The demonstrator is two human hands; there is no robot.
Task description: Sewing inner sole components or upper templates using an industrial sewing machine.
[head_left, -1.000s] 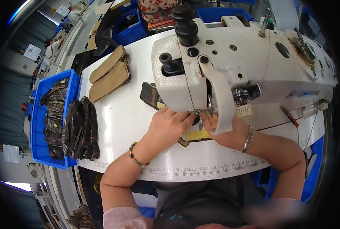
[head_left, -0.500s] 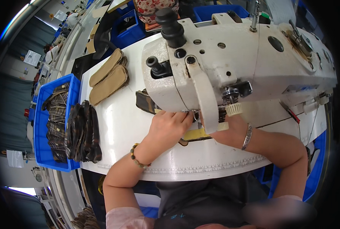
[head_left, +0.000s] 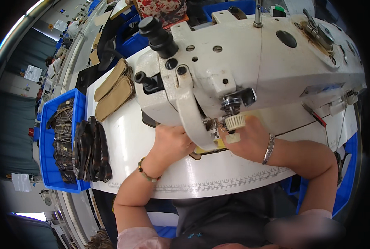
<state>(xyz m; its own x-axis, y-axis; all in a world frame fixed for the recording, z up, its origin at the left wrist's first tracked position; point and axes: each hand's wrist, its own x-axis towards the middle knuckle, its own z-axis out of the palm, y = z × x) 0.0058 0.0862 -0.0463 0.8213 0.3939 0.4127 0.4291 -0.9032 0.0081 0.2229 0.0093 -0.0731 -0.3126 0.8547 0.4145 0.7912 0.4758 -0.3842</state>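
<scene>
Under the head of a white sewing machine (head_left: 234, 79) lies a dark fabric piece (head_left: 149, 119) with tan edging, mostly covered by the machine and my hands. A yellow patch (head_left: 211, 148) shows between my hands by the needle area. My left hand (head_left: 172, 143) is closed on the fabric piece left of the needle, its fingers curled and the tips hidden. To the right of the needle, my right hand (head_left: 251, 139) rests low at the work. The machine's cream dials (head_left: 235, 121) and head cover most of its fingers, so its grip cannot be made out.
Tan sole-shaped pieces (head_left: 115, 97) are stacked on the white table (head_left: 129, 166) at the far left. Beside a blue bin (head_left: 45, 145) of plaid pieces lie more dark plaid pieces (head_left: 93, 149). Red-handled snips (head_left: 315, 116) lie at right. A ruler strip (head_left: 218, 185) follows the front edge.
The view has shifted, so the machine appears further left. My left hand sits slightly further left and lower, apart from the needle, while my right hand stays close beside it.
</scene>
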